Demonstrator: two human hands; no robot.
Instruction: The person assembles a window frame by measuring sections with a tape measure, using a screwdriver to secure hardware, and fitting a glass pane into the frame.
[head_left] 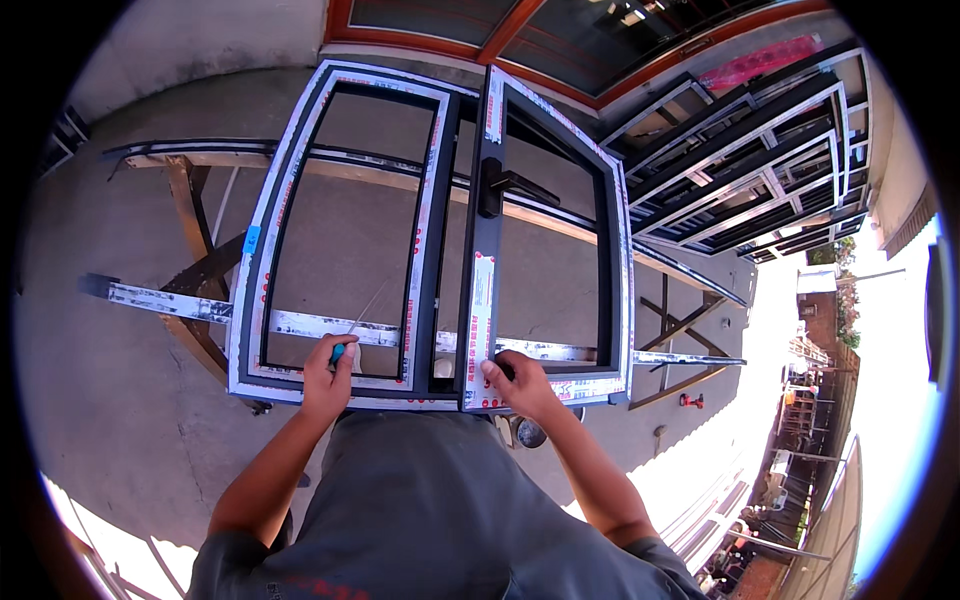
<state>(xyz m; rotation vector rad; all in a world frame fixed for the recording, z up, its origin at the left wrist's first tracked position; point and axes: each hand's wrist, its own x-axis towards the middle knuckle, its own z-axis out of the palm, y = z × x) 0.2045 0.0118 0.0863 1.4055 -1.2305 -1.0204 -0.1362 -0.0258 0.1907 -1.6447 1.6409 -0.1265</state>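
A dark grey window frame, partly covered in white protective film with red print, lies in front of me across two supports. My left hand is closed round the teal handle of a screwdriver, whose thin shaft points up and to the right over the left opening. On the right side, a sash is swung slightly up from the frame and bears a black window handle. My right hand grips the sash's near left corner, thumb on the film and fingers curled at the inner edge.
Two long rails on wooden trestles hold the frame up. Several finished frames are stacked at the right. A red tool and a bucket are on the floor. Orange-brown framed glass doors stand behind.
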